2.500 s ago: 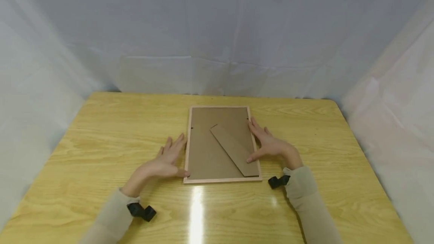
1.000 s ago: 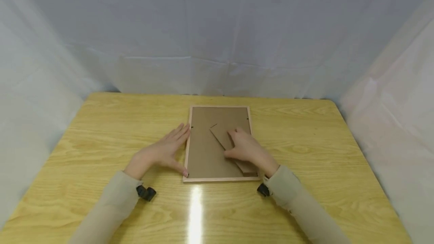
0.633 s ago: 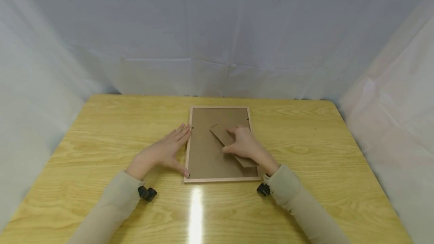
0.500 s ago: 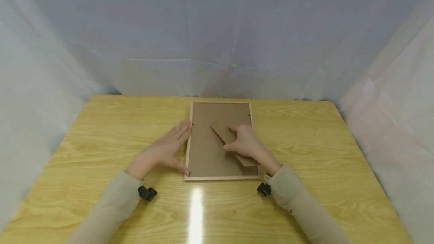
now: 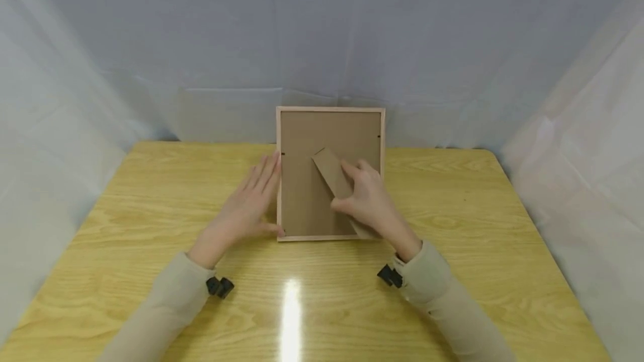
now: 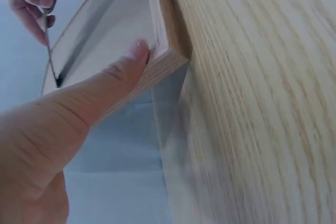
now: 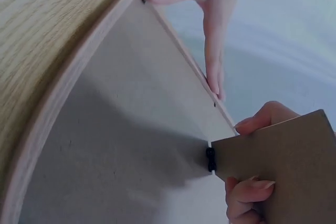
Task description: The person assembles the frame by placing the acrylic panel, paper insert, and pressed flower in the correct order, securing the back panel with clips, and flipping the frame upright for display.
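Note:
A picture frame (image 5: 304, 133) with a pale wood rim and brown backing is tilted up, its back towards me. My right hand (image 5: 369, 200) pinches the frame's flat brown stand leg (image 5: 329, 169) between thumb and fingers. In the right wrist view that stand leg (image 7: 286, 156) swings out from a black hinge (image 7: 210, 159). My left hand (image 5: 241, 208) lies along the left rim with straight fingers, its thumb touching the lower left corner. The left wrist view shows that thumb (image 6: 113, 74) against the rim; the other fingers are largely hidden there. The frame's front is out of sight.
The frame's lower edge is at a yellow wood-grain table (image 5: 453, 295). A pale sheet (image 5: 226, 43) hangs behind the table and along both sides. Black wrist cameras sit at the left cuff (image 5: 219, 287) and right cuff (image 5: 390, 276).
The right hand moved from the right rim to the stand leg, gripped it and swung it outward. The frame, flat before, has tilted up at its far end. The left hand moved with it.

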`<control>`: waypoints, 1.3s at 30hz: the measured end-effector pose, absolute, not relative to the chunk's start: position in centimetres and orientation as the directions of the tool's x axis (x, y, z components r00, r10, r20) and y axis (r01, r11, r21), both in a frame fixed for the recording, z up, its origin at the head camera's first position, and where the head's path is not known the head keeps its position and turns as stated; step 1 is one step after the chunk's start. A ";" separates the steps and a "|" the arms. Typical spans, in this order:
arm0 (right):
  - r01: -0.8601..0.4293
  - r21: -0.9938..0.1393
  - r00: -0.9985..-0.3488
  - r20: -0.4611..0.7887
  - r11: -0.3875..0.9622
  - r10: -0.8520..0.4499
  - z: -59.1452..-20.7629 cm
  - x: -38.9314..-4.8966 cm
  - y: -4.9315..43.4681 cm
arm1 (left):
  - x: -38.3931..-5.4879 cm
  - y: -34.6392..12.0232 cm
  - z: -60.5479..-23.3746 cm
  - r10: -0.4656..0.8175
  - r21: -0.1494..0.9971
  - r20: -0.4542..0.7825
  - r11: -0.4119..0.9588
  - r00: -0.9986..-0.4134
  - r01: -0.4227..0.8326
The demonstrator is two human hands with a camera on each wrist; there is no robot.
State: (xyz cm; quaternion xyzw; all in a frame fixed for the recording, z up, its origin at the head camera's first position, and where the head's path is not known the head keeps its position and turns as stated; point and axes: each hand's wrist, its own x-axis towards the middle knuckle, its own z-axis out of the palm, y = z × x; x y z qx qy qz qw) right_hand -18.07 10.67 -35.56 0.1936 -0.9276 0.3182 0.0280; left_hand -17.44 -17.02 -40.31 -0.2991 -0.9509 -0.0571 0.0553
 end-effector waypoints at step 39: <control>-0.624 -0.414 -0.711 0.653 0.662 -0.262 -38.7 -17.2 7.4 | -22.5 -13.8 -42.3 0.006 0.500 0.692 0.717 -0.722 0.485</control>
